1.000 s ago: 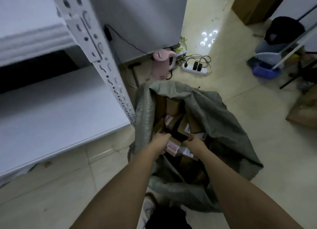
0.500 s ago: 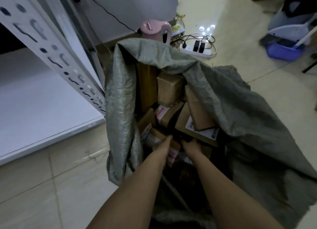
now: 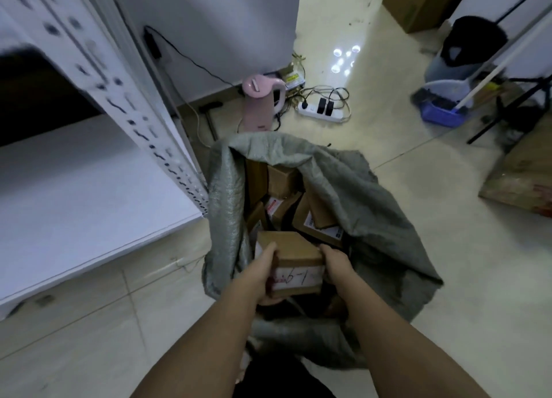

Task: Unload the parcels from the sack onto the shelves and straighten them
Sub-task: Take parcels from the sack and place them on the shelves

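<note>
Above one grey sack (image 3: 373, 206), two hands, left hand (image 3: 260, 273) and right hand (image 3: 336, 264), clasp one parcel (image 3: 294, 254).

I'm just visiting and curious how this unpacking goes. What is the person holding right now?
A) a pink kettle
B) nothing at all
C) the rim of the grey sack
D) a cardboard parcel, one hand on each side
D: the left hand and right hand grip opposite sides of a brown cardboard parcel above the open grey sack, while the pink kettle stands untouched on the floor.
</note>
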### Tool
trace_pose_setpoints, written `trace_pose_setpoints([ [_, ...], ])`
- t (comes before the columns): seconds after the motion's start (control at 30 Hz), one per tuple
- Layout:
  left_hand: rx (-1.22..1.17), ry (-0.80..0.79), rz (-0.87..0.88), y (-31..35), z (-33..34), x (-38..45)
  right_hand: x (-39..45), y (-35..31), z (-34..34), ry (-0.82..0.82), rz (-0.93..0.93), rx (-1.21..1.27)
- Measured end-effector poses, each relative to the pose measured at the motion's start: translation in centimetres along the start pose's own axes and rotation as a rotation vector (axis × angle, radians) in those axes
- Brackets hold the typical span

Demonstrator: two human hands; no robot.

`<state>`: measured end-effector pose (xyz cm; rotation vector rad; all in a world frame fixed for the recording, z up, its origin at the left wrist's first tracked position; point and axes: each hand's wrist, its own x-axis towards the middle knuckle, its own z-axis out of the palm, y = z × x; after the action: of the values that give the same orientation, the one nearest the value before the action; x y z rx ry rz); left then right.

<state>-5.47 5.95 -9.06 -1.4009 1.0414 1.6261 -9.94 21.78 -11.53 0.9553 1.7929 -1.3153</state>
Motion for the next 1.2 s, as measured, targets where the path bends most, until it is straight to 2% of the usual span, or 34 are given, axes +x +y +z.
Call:
trace_pose_setpoints([
  [0.23,-0.038,-0.106,0.032,1.9,-4.5,-16.5,-16.6,-7.6,-2.1,-0.273,0.125,-0.005],
  [0.33,-0.016,-0.171,0.100,2.6,-5.9,-22.4,-21.5,-10.2,-2.0,-0.369,0.104,0.005],
  [0.6,-0.017,-0.190,0.270,2.8,-7.8,-34.5,-31.6,-15.6,-1.5,-0.470,-0.017,-0.061],
  [0.73,-0.007,-0.114,0.380,1.9,-8.6,-38.6,-35.8,-17.4,-0.9,-0.515,-0.109,-0.189],
  [0.87,-0.095,-0.070,0.436,0.1,-9.5,-41.8,-39.3,-18.2,-0.5,-0.586,-0.161,-0.266],
  [1.07,-0.346,-0.168,0.470,-2.3,-11.8,-45.9,-42.7,-18.9,0.5,-0.555,-0.320,-0.238],
  [1.2,-0.349,-0.192,0.528,-4.1,-14.0,-49.7,-45.0,-19.3,2.4,-0.601,-0.421,-0.320],
])
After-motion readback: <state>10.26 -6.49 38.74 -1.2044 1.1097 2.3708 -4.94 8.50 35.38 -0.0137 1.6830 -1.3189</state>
